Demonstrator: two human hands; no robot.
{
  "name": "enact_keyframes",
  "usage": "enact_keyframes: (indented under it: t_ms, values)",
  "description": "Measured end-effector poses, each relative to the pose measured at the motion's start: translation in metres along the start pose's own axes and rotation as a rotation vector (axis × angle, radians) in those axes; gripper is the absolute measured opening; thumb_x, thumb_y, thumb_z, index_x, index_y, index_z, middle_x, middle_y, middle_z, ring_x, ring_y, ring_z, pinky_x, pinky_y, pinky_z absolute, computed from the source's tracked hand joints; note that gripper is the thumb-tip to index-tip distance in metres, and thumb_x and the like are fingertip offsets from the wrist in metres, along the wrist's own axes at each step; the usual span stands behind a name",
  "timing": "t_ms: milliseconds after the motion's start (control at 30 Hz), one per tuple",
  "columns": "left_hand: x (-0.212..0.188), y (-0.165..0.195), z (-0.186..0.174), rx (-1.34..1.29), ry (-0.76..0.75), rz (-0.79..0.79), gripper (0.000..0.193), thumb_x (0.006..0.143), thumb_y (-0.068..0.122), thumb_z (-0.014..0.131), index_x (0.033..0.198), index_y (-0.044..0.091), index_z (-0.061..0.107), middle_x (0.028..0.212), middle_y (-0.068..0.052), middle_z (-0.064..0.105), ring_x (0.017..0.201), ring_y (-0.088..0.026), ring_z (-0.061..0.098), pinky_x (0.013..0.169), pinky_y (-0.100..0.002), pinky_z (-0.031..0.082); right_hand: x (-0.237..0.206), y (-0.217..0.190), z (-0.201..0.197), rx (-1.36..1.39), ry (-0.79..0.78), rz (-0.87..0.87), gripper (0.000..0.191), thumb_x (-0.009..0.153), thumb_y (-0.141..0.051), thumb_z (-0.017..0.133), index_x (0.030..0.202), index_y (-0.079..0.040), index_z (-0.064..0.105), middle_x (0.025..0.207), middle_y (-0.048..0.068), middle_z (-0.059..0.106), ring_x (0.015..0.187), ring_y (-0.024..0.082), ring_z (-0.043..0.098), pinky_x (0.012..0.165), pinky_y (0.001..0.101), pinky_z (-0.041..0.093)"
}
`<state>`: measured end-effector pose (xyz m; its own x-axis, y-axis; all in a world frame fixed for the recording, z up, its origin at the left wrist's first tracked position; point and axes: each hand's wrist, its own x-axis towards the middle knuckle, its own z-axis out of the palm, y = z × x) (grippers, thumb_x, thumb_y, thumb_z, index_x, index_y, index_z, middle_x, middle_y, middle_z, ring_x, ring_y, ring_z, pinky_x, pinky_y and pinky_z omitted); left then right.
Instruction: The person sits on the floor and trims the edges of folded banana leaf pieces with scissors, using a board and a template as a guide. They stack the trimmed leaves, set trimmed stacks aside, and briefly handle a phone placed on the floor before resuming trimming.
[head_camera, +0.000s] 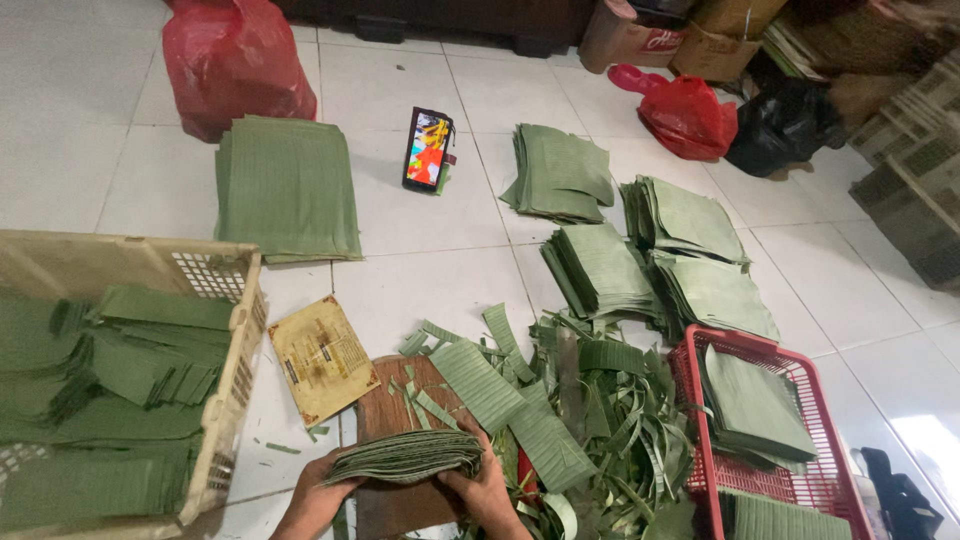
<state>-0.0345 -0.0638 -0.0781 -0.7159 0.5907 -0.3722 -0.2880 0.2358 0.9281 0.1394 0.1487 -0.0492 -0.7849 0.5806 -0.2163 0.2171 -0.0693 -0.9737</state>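
Observation:
A thick stack of cut green leaf sheets is held at the bottom middle, over a brown wooden board. My left hand grips the stack's left end. My right hand grips its right end. Loose leaf strips and scraps lie in a heap just right of the board.
A beige basket of folded leaves stands at left, a red basket of leaf sheets at right. Several leaf stacks lie on the white tiled floor, with a propped phone, a yellowish card, red bags and boxes behind.

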Motion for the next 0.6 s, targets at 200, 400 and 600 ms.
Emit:
enact_keyframes:
  t_ms: [200,400,600]
  values:
    - [0.003,-0.006,0.0,-0.052,-0.01,0.007,0.039,0.082,0.004,0.08,0.12,-0.002,0.075,0.103,-0.011,0.083,0.096,-0.016,0.073,0.09,-0.031,0.057,-0.002,-0.007,0.002,0.095,-0.026,-0.025,0.081,0.07,0.008,0.08,0.143,-0.007,0.05,0.127,0.01,0.068,0.122,0.02,0.062,0.11,0.0333,0.045]
    - [0.004,-0.008,0.0,-0.071,-0.025,0.043,0.039,0.082,0.006,0.08,0.12,-0.002,0.075,0.103,-0.01,0.083,0.095,-0.015,0.072,0.089,-0.031,0.057,-0.001,-0.003,0.0,0.076,-0.031,0.004,0.082,0.07,0.008,0.08,0.144,-0.007,0.049,0.126,0.009,0.068,0.121,0.019,0.062,0.109,0.0332,0.046]
    - [0.004,-0.009,-0.003,0.052,-0.013,0.056,0.039,0.083,0.009,0.08,0.12,-0.002,0.075,0.101,-0.01,0.083,0.094,-0.016,0.072,0.089,-0.03,0.056,0.0,0.007,0.001,0.201,-0.047,-0.023,0.084,0.07,0.01,0.079,0.146,-0.007,0.047,0.123,0.007,0.068,0.116,0.019,0.063,0.105,0.0334,0.049]
